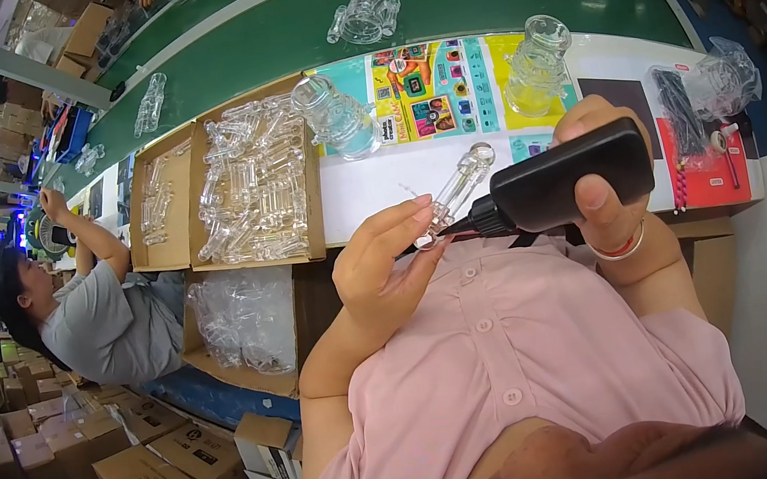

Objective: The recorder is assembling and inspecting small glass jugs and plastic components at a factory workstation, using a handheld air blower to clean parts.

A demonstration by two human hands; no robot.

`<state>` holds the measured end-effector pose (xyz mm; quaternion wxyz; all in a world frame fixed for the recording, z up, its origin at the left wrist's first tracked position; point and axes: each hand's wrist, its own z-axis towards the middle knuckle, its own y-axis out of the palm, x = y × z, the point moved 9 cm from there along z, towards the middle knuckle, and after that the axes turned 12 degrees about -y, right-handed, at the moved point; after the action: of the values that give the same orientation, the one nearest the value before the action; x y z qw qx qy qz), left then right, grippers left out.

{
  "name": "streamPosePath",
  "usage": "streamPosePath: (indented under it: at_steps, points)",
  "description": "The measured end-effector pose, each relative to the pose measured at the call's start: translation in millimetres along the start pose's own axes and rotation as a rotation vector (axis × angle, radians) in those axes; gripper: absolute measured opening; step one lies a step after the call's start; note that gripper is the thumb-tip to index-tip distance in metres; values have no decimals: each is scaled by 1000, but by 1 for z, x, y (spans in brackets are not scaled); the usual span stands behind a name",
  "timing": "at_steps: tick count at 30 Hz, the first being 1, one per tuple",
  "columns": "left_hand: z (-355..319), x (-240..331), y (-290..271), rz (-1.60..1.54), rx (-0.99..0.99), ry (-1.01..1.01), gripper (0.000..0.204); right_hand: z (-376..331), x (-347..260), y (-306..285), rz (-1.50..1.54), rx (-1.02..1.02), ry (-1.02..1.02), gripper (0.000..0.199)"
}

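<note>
My left hand (385, 258) pinches a small clear tube-shaped part (465, 183) with a rounded end, tilted up and away from me. In my right hand (606, 187) is a black squeeze bottle (552, 183) with a narrow nozzle, held on its side. Its tip points left and meets or nearly meets the near end of the clear part; which of the two I cannot tell. Beyond my hands stand two clear figure-shaped pieces, one clear piece (335, 118) at the left and another clear piece (537, 67) at the right, on a printed sheet (435, 94).
Left of me, a cardboard tray (313, 180) holds many clear tube parts. Under it is a box of clear plastic pieces (250, 318). A green conveyor belt (271, 50) carries more clear pieces. A co-worker (112, 315) sits at the left. Cords (685, 128) and a bagged piece (722, 76) lie at the right.
</note>
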<state>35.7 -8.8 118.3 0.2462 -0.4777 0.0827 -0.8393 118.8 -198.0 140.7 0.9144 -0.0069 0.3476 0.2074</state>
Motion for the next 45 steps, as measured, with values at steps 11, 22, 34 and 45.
streamPosePath:
  at_steps: [11, 22, 34, 45]
  points:
    - [-2, 9, -3, 130, 30, 28, 41, -17, -53, 31, -244, -416, -340, 44]
    - [-13, -36, 30, -811, -280, -556, 38, -23, -68, 25, -111, -399, -559, 49]
    - [-10, -41, 32, -911, -264, -534, 34, -28, -65, 34, -69, -504, -656, 52]
    - [-1, -35, 13, -498, -51, -319, 37, -48, -68, 39, -136, -449, -996, 31]
